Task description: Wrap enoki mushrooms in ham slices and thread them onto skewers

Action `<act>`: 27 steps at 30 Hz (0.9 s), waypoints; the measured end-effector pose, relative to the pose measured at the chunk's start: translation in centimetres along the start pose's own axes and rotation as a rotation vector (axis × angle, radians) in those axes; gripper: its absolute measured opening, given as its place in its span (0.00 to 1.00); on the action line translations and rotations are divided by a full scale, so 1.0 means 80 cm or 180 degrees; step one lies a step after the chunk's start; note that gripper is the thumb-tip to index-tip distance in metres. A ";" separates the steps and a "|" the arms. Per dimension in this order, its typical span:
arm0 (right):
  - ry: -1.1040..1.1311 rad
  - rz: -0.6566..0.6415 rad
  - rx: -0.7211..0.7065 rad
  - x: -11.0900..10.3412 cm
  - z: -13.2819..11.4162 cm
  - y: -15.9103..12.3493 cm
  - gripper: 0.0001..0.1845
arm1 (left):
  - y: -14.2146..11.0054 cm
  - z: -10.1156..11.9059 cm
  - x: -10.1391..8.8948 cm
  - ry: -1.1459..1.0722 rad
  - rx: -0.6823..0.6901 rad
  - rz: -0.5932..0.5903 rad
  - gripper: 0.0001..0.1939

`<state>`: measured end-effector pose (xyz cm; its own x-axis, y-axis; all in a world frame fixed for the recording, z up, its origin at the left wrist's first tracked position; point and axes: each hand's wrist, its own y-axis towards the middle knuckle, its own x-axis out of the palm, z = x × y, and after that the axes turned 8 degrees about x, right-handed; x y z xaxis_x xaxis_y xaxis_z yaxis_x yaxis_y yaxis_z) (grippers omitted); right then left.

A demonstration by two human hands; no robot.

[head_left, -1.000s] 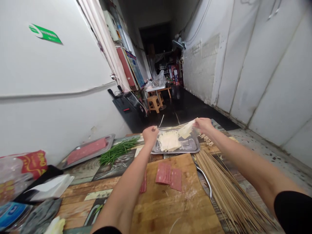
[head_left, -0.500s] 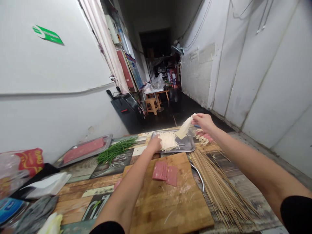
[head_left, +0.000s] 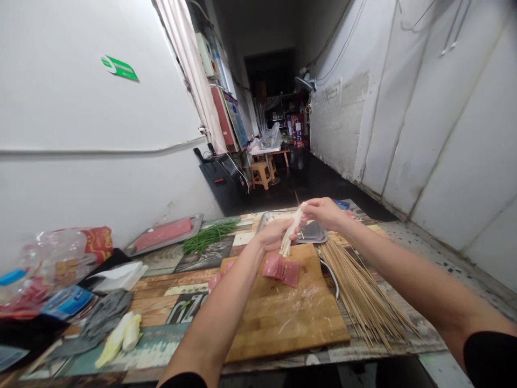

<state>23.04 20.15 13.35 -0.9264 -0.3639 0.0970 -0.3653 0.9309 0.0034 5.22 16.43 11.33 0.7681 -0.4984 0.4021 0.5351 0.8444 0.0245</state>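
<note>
Between my two hands, over the far edge of the wooden cutting board (head_left: 291,326), hangs a thin bundle of pale enoki mushrooms (head_left: 293,229). My left hand (head_left: 275,234) is closed round its lower part, with the loose ends pointing down. Higher up, my right hand (head_left: 321,210) pinches the bundle's top end. Just below them on the board lie thin pink slices of luncheon meat (head_left: 278,269), partly overlapping. Behind my hands sits a metal tray (head_left: 323,237) with more pale strands, partly hidden by my left hand.
Many bamboo skewers (head_left: 363,291) lie right of the board, beside a curved metal handle (head_left: 333,277). To the left are green chives (head_left: 210,236), a tray of pink meat (head_left: 163,237), a grey cloth (head_left: 103,318), pale cabbage pieces (head_left: 121,334) and plastic packages (head_left: 68,250).
My left hand has left the tray and now grips the bundle's lower part. My right hand has moved left, bringing the mushrooms over the board's far edge. The view has shifted left.
</note>
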 end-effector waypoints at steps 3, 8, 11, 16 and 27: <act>0.0026 -0.0035 0.0028 0.002 0.010 -0.016 0.08 | -0.015 -0.006 0.000 0.0174 -0.0117 0.0054 0.15; -0.0247 -0.0049 0.0025 0.004 0.019 -0.026 0.10 | -0.015 -0.019 0.004 0.0712 0.0185 0.0516 0.17; -0.0561 0.0038 -0.0060 0.004 0.020 -0.024 0.10 | -0.007 -0.022 0.006 0.1137 0.0193 0.0615 0.18; -0.0864 0.0185 0.0099 0.003 0.021 -0.020 0.10 | 0.007 -0.022 -0.002 0.2112 0.0976 0.1236 0.16; -0.1420 0.0219 -0.0062 0.009 0.029 -0.009 0.13 | 0.015 -0.016 -0.011 0.3057 0.0910 0.1539 0.09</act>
<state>22.46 19.12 11.08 -0.8989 -0.2757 -0.3407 -0.3038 0.9522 0.0310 5.65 17.59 9.81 0.8931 0.0549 -0.4464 0.1002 0.9433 0.3165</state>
